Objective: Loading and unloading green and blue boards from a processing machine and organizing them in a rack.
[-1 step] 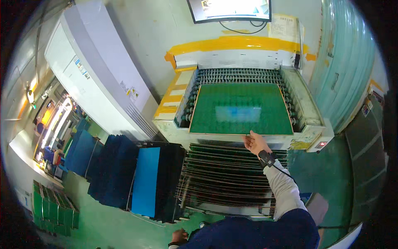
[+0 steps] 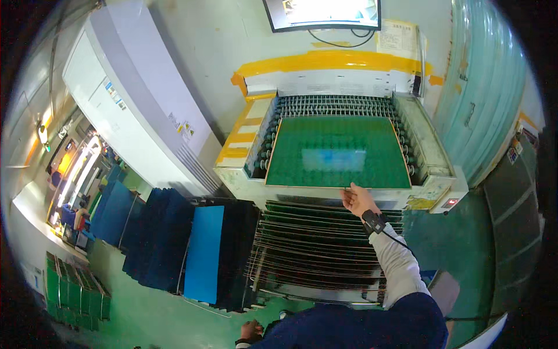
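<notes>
A glossy green rectangular panel (image 2: 325,136) lies long side crosswise, your right hand (image 2: 360,202) at its near edge, whether pinching unclear; left hand (image 2: 251,330) farther.

Monitor (image 2: 322,14) — top cut off; left grip (image 2: 251,330) — fingers too small to tell apart.

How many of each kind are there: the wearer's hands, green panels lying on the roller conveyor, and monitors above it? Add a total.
Right hand and left hand: 2
Green panel on the roller conveyor: 1
Monitor: 1
Total: 4
</notes>
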Motion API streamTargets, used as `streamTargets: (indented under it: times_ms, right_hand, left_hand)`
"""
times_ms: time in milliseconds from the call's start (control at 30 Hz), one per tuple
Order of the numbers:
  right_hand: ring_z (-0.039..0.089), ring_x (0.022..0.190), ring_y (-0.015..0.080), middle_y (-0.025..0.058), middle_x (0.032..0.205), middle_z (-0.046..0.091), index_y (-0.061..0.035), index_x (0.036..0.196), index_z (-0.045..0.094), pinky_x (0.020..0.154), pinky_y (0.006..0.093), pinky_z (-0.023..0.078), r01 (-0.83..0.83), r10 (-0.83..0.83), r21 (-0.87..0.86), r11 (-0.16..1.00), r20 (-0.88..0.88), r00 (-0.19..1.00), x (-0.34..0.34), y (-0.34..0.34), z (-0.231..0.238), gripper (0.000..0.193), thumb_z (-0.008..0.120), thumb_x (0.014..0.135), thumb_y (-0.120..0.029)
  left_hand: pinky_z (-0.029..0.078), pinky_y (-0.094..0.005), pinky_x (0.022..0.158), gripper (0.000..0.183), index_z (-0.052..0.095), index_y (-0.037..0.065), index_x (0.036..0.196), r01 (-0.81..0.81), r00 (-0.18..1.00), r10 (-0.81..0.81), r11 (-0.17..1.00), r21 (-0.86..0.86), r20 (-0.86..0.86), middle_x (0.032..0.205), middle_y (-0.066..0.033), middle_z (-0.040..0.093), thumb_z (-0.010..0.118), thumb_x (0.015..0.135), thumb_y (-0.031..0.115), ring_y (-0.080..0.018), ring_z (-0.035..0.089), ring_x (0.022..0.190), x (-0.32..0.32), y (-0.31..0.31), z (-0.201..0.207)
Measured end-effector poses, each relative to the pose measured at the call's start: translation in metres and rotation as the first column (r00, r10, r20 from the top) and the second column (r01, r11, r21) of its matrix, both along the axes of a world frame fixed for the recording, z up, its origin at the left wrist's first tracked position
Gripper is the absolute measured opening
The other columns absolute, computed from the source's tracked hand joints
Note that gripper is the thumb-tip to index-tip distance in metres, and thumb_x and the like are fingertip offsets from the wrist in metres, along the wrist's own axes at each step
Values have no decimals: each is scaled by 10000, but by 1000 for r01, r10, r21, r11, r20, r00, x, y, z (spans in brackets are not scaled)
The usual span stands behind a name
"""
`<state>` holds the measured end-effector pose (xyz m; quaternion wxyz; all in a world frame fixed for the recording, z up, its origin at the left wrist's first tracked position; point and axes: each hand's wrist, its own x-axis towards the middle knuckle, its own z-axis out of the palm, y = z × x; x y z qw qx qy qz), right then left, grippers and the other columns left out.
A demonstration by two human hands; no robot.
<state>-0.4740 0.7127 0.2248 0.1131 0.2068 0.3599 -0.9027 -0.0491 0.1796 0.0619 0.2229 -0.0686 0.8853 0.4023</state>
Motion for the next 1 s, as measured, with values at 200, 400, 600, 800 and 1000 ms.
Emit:
streamTargets:
  times_ms: [200, 400, 600, 800, 1000]
  right_hand:
    - [682, 831, 211, 111, 955, 709, -13, 1054, 622, 688, 348, 547, -44, 48, 39, 998, -119, 992, -4, 6, -6, 358, 595, 996, -366]
    - [648, 790, 180, 71, 931, 700, -52, 1033, 657, 666, 308, 535, -7, 6, 136, 991, 12, 1000, 7, -17, 26, 389, 569, 1002, -429]
    - [652, 787, 183, 75, 902, 720, -22, 981, 690, 694, 324, 489, 12, 286, 889, 458, -160, 945, 4, -24, -3, 393, 679, 920, -410]
    - [652, 696, 299, 187, 743, 669, 5, 850, 715, 669, 393, 488, 128, 544, 989, -69, -70, 836, -4, -56, 4, 455, 714, 861, -450]
    - [680, 679, 379, 225, 679, 666, 17, 722, 706, 662, 464, 511, 82, 551, 981, -176, 29, 834, -20, -56, -19, 656, 644, 841, -625]
  left_hand:
    - [518, -424, 622, 205, 640, 92, 847, 37, 994, -43, 998, -59, -104, 781, -76, 632, 687, 735, 257, -314, 636, 741, 12, -28, -80]
    - [534, -391, 592, 234, 626, 39, 978, -324, 946, 319, 939, 112, 62, 834, -113, 694, 684, 871, 239, -270, 699, 729, 34, -35, -113]
    - [533, -346, 546, 278, 607, -29, 979, -854, 520, 631, 401, 332, 576, 771, -123, 667, 629, 947, 246, -231, 669, 634, 9, 2, -47]
    - [551, -342, 550, 292, 602, -32, 994, -887, 461, 710, 375, 268, 533, 753, -129, 658, 621, 958, 257, -245, 667, 618, 17, 11, -28]
    - [548, -350, 526, 285, 594, -26, 977, -916, 401, 751, 320, 243, 525, 734, -127, 649, 622, 956, 256, -251, 665, 606, 28, 16, -19]
